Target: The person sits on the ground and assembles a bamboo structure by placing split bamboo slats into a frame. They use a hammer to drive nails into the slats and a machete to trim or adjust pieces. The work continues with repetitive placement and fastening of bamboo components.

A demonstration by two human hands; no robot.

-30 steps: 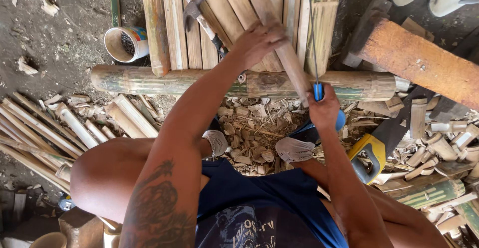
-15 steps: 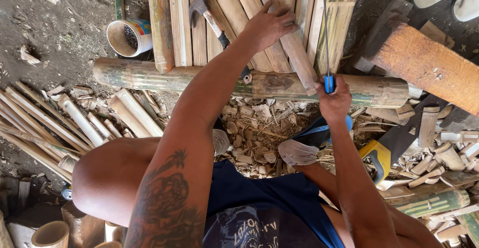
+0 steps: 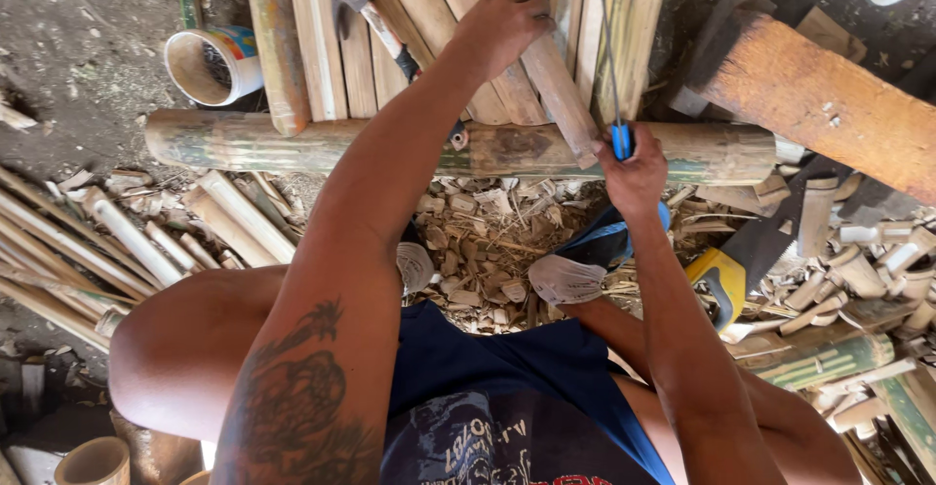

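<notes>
My left hand (image 3: 502,22) presses down on a split bamboo slat (image 3: 546,71) that lies slanted over a thick bamboo pole (image 3: 292,144). My right hand (image 3: 634,173) grips the blue handle of a thin saw (image 3: 612,66), whose narrow blade runs away from me beside the slat. Several more slats (image 3: 312,37) lean side by side across the same pole. My knees and blue shirt fill the lower part of the view.
A hammer (image 3: 366,2) rests on the slats. A plastic cup (image 3: 205,61) lies at the left of them. Bamboo offcuts (image 3: 487,251) litter the ground. A yellow-handled handsaw (image 3: 721,280) lies at right below a large wooden block (image 3: 829,95). Cut strips (image 3: 127,241) pile up at left.
My right hand has pushed the blue-handled saw forward, from down by the chips up to the thick pole. My left hand stays on the slat.
</notes>
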